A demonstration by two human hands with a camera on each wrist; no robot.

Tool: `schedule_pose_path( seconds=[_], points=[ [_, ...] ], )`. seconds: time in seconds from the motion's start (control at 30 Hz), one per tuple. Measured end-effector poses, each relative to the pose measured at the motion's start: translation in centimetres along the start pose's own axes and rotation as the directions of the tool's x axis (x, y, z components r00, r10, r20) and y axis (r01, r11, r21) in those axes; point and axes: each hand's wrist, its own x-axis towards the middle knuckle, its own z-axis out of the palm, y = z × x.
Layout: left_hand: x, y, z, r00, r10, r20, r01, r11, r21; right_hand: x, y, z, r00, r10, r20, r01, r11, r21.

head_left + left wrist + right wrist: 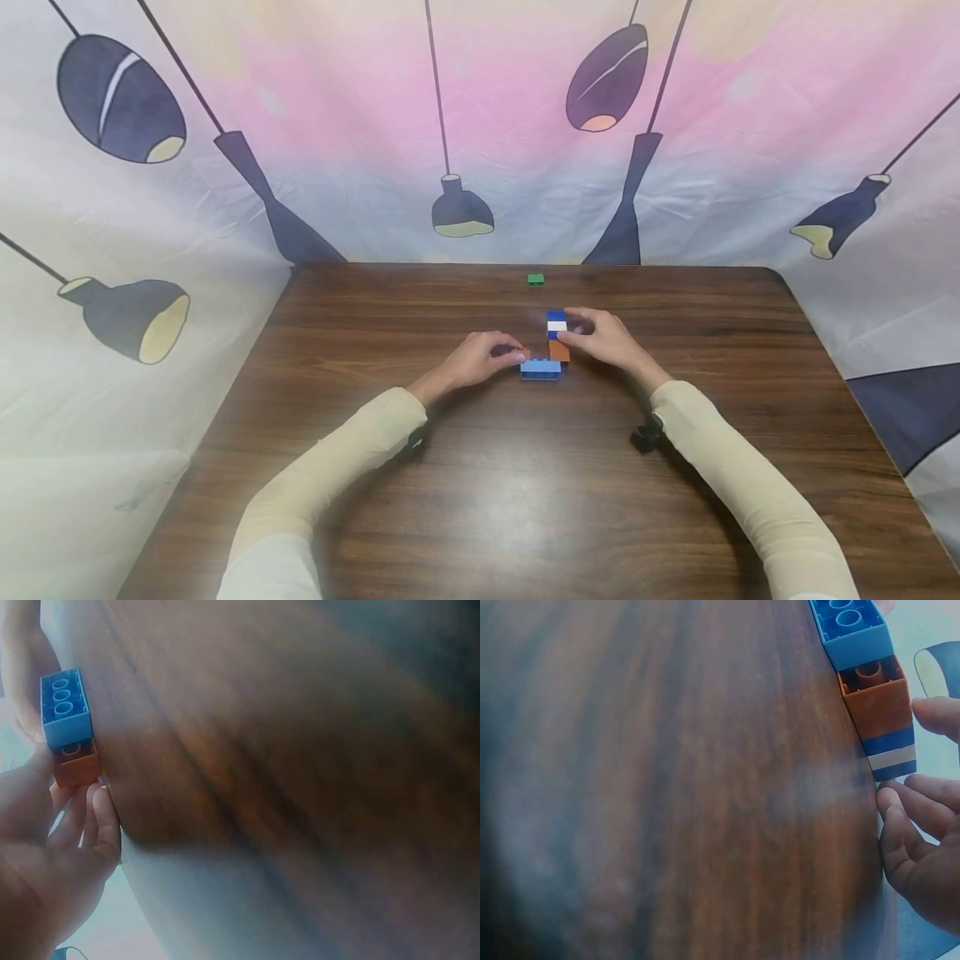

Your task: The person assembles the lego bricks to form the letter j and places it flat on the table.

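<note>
A light blue brick (540, 370) lies on its side, its hollow underside towards me. Behind its left end is an orange brick (77, 769), which my left hand (480, 358) pinches between thumb and fingers. Behind the right end stands another orange brick (559, 351). Beyond that come two dark blue layers with a white layer (557, 327) between them, all in line with the orange brick in the right wrist view. My right hand (606, 338) grips this blue-and-white part from the right, thumb on the near side and fingertips at the far end.
A small green brick (536, 280) sits near the back edge of the brown wooden table (465, 483). Behind the table hangs a cloth (360, 167) printed with lamps. A dark wrist camera (647, 435) hangs under the right forearm.
</note>
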Motion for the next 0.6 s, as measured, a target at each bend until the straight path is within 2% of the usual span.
schedule_pose_path(
  seconds=[0.17, 0.33, 0.47, 0.6],
  points=[
    [0.0, 0.1, -0.2, 1.000, -0.015, 0.011, 0.015, 1.000, -0.007, 0.1, 0.0, -0.2, 1.000, -0.011, 0.015, 0.011, 1.000, 0.001],
    [-0.1, 0.1, -0.2, 1.000, -0.020, -0.009, 0.020, 1.000, -0.023, 0.7, -0.4, -1.2, 1.000, -0.001, 0.020, 0.001, 1.000, -0.028],
    [0.0, 0.3, 0.0, 1.000, 0.008, -0.013, -0.009, 1.000, -0.029, 1.8, -0.8, -2.3, 1.000, -0.007, 0.000, 0.007, 0.997, -0.074],
    [0.1, 0.4, 0.2, 0.999, 0.041, -0.001, -0.041, 0.999, -0.006, 3.3, -1.1, -3.2, 0.999, -0.048, -0.021, 0.045, 0.993, -0.108]
  ],
)
